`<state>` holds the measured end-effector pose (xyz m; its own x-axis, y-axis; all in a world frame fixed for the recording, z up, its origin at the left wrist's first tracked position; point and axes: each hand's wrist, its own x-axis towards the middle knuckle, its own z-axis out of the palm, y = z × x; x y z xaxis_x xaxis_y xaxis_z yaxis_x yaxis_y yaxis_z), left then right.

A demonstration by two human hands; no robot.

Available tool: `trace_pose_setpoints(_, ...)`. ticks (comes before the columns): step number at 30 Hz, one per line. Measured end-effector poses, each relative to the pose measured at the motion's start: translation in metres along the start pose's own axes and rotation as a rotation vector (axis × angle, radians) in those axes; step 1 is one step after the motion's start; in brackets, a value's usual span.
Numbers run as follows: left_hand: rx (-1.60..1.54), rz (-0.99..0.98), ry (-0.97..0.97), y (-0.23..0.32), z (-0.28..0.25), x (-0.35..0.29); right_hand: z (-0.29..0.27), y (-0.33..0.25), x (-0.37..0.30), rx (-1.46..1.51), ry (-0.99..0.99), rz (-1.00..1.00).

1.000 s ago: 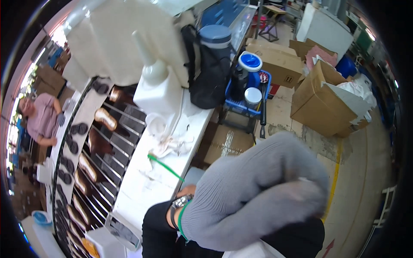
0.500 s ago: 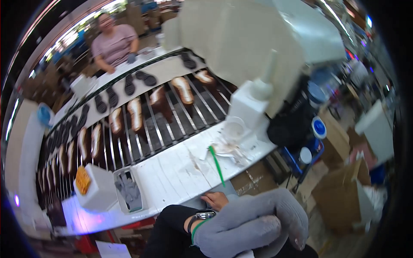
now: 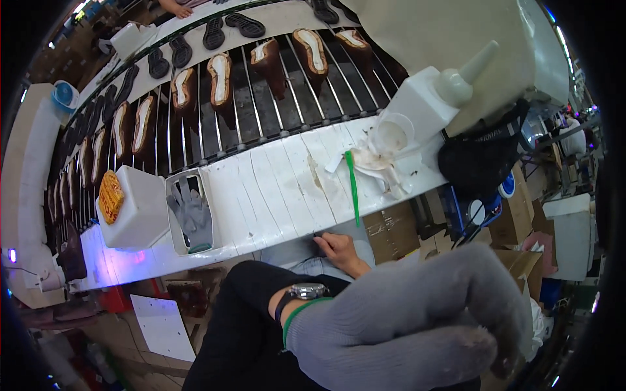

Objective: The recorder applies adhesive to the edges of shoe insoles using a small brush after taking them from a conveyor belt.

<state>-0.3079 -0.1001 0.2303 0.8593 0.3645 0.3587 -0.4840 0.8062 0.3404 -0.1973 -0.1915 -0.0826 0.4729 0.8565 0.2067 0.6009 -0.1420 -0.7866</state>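
Close in front, my left hand (image 3: pixel 398 319) wears a grey knit glove with a green cuff and soiled fingertips. Its fingers and thumb curl loosely toward each other, with nothing seen between them. A wristwatch (image 3: pixel 306 292) sits above the cuff. My right hand (image 3: pixel 342 251), bare, rests just below the white table's near edge, over a grey-blue trouser leg. Its fingers are curled, and what they hold, if anything, is hidden. Nearest to it on the table (image 3: pixel 280 195) is a green-handled tool (image 3: pixel 354 189), with a whitish stained rag (image 3: pixel 378 169) beside it.
Shoe uppers (image 3: pixel 222 85) with pale bottoms stand on a roller conveyor (image 3: pixel 274 111); dark soles (image 3: pixel 213 32) line the shelf behind. A white squeeze bottle (image 3: pixel 424 101), a tray of grey gloves (image 3: pixel 192 218) and a white box (image 3: pixel 134 208) flank the worktop. A co-worker's hand (image 3: pixel 177 9) shows beyond.
My view has tilted down, so the table sits higher and the co-worker is mostly out of sight. My gloved left hand looks larger and farther right. My right hand stays by the table edge.
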Motion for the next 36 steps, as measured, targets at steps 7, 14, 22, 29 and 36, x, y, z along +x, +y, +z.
trace_pose_setpoints(7, 0.114, 0.195, -0.027, 0.003, -0.071, 0.045, -0.062, -0.056, 0.027, 0.325, 0.092, 0.072)
trace_pose_setpoints(14, 0.738, 0.415, 0.695, 0.050, -0.278, 0.088, -0.214, -0.057, 0.170, 0.080, 0.078, 0.143)
trace_pose_setpoints(22, 1.037, 0.368, 0.805, 0.042, -0.361, 0.092, -0.215, -0.014, 0.282, -0.566, -0.609, -0.066)
trace_pose_setpoints(29, 0.949, 0.322, 0.831, 0.048, -0.371, 0.093, -0.185, -0.001, 0.313, -0.692, -0.859, -0.001)
trace_pose_setpoints(36, 0.928, 0.333, 0.821, 0.051, -0.377, 0.090, -0.157, -0.013, 0.324, -0.993, -1.175, -0.088)
